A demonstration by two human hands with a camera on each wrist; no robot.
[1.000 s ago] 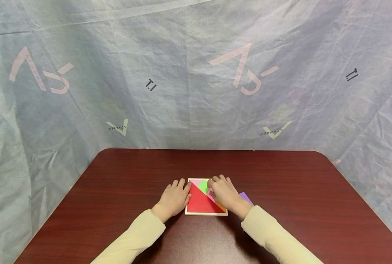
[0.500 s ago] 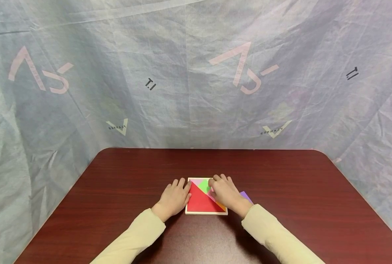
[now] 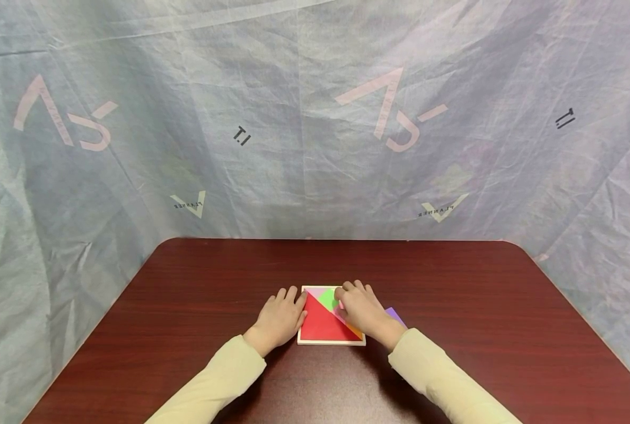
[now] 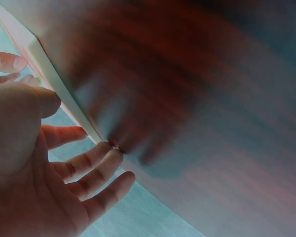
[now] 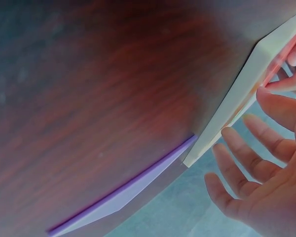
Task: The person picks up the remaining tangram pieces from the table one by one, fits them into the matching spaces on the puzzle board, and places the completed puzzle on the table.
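A square tangram tray (image 3: 331, 343) with a pale rim lies on the table. Inside it are a large red triangle (image 3: 320, 323), a light pink piece (image 3: 315, 291), a green piece (image 3: 327, 299), a pink piece (image 3: 339, 317) and an orange piece (image 3: 355, 333). My left hand (image 3: 278, 318) rests along the tray's left side, its fingertips touching the rim in the left wrist view. My right hand (image 3: 364, 307) lies over the tray's right part with thumb and fingers bent loosely down onto the pieces. It hides the tray's right side. In the right wrist view the thumb and fingers are apart.
A purple tangram piece (image 3: 395, 317) lies on the table just right of the tray, partly behind the right wrist; the right wrist view shows its flat edge. The dark red wooden table (image 3: 214, 277) ends at a grey cloth backdrop (image 3: 272, 165).
The right thumb and fingers have shifted very slightly over the pink piece, which shows less between them now. The left hand and the tray keep their places.
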